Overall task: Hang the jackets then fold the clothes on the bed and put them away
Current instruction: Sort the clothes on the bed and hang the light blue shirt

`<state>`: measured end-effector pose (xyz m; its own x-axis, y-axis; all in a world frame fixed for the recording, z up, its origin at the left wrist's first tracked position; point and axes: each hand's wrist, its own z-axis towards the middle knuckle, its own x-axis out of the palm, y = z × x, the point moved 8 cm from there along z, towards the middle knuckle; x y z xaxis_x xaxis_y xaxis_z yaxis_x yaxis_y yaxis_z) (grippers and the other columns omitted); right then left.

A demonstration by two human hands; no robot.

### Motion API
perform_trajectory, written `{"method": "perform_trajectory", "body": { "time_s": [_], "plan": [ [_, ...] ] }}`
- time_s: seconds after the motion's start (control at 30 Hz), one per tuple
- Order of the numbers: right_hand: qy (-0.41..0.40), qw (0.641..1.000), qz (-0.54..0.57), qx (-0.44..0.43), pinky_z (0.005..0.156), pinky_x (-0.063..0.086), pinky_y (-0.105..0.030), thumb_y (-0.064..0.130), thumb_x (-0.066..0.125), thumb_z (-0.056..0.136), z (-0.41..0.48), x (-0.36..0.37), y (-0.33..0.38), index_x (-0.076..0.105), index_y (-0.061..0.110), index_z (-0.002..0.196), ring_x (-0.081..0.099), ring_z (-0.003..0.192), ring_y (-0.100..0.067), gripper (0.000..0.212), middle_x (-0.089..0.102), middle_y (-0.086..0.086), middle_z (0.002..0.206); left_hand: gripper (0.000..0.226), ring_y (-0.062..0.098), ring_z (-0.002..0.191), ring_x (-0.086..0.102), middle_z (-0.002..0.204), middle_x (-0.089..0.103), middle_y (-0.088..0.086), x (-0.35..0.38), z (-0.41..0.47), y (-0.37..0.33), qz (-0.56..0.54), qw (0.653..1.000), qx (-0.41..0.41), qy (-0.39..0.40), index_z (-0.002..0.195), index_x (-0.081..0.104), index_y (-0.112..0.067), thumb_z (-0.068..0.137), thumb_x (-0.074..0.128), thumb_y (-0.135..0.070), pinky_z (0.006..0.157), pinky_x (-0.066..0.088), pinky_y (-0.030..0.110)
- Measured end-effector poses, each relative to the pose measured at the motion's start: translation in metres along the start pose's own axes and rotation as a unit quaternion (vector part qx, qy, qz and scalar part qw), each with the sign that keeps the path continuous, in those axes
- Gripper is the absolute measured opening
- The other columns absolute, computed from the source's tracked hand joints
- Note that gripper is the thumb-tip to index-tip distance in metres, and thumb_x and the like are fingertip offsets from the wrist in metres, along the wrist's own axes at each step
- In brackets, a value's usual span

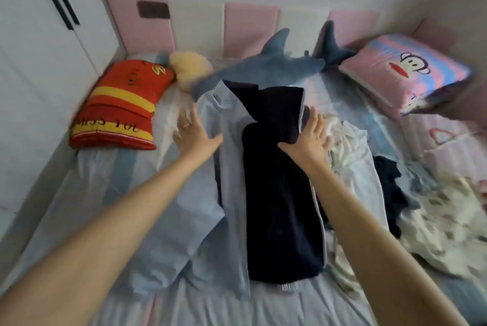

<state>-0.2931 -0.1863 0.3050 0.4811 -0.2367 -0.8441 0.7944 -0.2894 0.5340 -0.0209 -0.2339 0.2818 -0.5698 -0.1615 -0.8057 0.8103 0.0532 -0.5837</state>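
Note:
A light blue jacket with a dark navy lining (pixel 279 193) lies spread open along the middle of the bed (pixel 200 304), collar end away from me. My left hand (pixel 193 133) rests flat with spread fingers at the jacket's upper left edge. My right hand (pixel 312 133) lies flat with straight fingers on the upper right edge, over the navy lining. A rumpled pile of white and dark clothes (pixel 374 175) sits just right of the jacket.
A grey-blue shark plush (pixel 276 64) and a yellow plush (pixel 191 65) lie beyond the jacket. A red and yellow pillow (pixel 118 106) is at the left, a pink monkey pillow (pixel 405 72) at the right. White wardrobe doors (pixel 44 35) stand at the left.

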Motion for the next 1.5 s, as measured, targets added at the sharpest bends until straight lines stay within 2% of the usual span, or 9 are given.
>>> {"method": "perform_trajectory", "body": {
  "time_s": [0.13, 0.3, 0.53, 0.63, 0.93, 1.1, 1.2, 1.3, 1.5],
  "plan": [
    [0.205, 0.968, -0.034, 0.139, 0.113, 0.022, -0.041, 0.026, 0.062, 0.087, -0.131, 0.170, -0.171, 0.007, 0.018, 0.152, 0.015, 0.145, -0.025, 0.085, 0.015, -0.007, 0.157, 0.068, 0.033, 0.143, 0.016, 0.155, 0.011, 0.019, 0.175, -0.146, 0.106, 0.061, 0.975, -0.001, 0.213, 0.143, 0.037, -0.018, 0.084, 0.066, -0.034, 0.111, 0.024, 0.042],
    [0.409, 0.790, -0.023, 0.456, 0.110, 0.031, -0.037, 0.022, 0.056, 0.095, -0.378, 0.249, -0.357, 0.015, 0.006, 0.148, 0.033, 0.136, -0.032, 0.069, 0.030, -0.017, 0.150, 0.062, 0.034, 0.131, 0.036, 0.138, 0.038, 0.021, 0.275, -0.319, 0.233, 0.013, 0.895, -0.149, 0.420, 0.128, 0.055, -0.009, 0.073, 0.059, -0.036, 0.103, 0.032, 0.031],
    [0.242, 0.796, 0.040, 0.553, 0.083, 0.048, -0.042, 0.011, 0.050, 0.092, -0.395, 0.271, -0.456, 0.055, -0.004, 0.121, 0.060, 0.100, -0.036, 0.034, 0.063, -0.025, 0.108, 0.030, 0.036, 0.100, 0.061, 0.113, 0.062, 0.023, 0.344, -0.351, 0.291, -0.097, 0.878, -0.243, 0.400, 0.113, 0.061, 0.003, 0.084, 0.054, 0.007, 0.080, 0.046, 0.035],
    [0.163, 0.789, 0.200, 0.557, 0.067, 0.045, -0.029, 0.016, 0.046, 0.096, -0.337, 0.293, -0.441, 0.060, 0.008, 0.100, 0.059, 0.091, -0.023, 0.016, 0.063, -0.009, 0.098, 0.030, 0.001, 0.074, 0.060, 0.095, 0.060, 0.009, 0.357, -0.345, 0.278, -0.191, 0.866, -0.273, 0.373, 0.116, 0.058, -0.004, 0.088, 0.052, 0.004, 0.067, 0.043, 0.016],
    [0.052, 0.665, 0.504, 0.548, 0.066, 0.048, -0.033, 0.034, 0.052, 0.096, -0.236, 0.315, -0.400, 0.061, 0.015, 0.103, 0.062, 0.086, -0.020, 0.022, 0.069, -0.001, 0.097, 0.023, 0.000, 0.054, 0.042, 0.062, 0.053, -0.006, 0.384, -0.352, 0.278, -0.470, 0.659, -0.509, 0.294, 0.100, 0.061, -0.019, 0.097, 0.041, -0.007, 0.048, 0.028, 0.014],
    [-0.016, 0.824, 0.448, 0.346, 0.089, 0.050, -0.029, 0.012, 0.059, 0.091, -0.224, 0.261, -0.340, 0.059, 0.024, 0.104, 0.061, 0.106, -0.013, 0.018, 0.065, 0.008, 0.105, 0.018, -0.002, 0.057, 0.049, 0.055, 0.057, -0.015, 0.371, -0.358, 0.283, -0.503, 0.658, -0.514, 0.225, 0.086, 0.056, -0.021, 0.094, 0.050, -0.005, 0.047, 0.027, 0.011],
    [-0.011, 0.995, 0.094, 0.003, 0.083, 0.035, -0.030, -0.001, 0.048, 0.083, -0.249, 0.249, -0.251, 0.070, 0.022, 0.099, 0.045, 0.083, -0.014, 0.035, 0.050, 0.005, 0.080, 0.018, -0.003, 0.064, 0.052, 0.070, 0.060, -0.014, 0.355, -0.362, 0.287, -0.472, 0.703, -0.501, 0.179, 0.089, 0.054, -0.023, 0.093, 0.054, -0.006, 0.053, 0.034, 0.010],
    [0.045, 0.994, -0.060, -0.076, 0.074, 0.042, -0.036, 0.004, 0.046, 0.077, -0.295, 0.304, -0.249, 0.072, 0.030, 0.108, 0.044, 0.079, -0.023, 0.048, 0.049, -0.006, 0.085, 0.021, 0.003, 0.068, 0.051, 0.079, 0.056, -0.006, 0.338, -0.362, 0.293, -0.452, 0.731, -0.496, 0.123, 0.084, 0.053, -0.022, 0.086, 0.065, -0.005, 0.062, 0.039, 0.014],
    [0.368, 0.865, 0.089, 0.330, 0.090, 0.048, -0.026, 0.000, 0.039, 0.090, -0.359, 0.405, -0.288, 0.043, 0.030, 0.140, 0.047, 0.095, -0.023, 0.059, 0.035, -0.011, 0.116, 0.030, 0.007, 0.052, 0.038, 0.069, 0.044, -0.003, 0.315, -0.347, 0.329, -0.401, 0.733, -0.544, 0.079, 0.090, 0.044, -0.016, 0.082, 0.072, -0.011, 0.048, 0.033, 0.016]
  ]
}}
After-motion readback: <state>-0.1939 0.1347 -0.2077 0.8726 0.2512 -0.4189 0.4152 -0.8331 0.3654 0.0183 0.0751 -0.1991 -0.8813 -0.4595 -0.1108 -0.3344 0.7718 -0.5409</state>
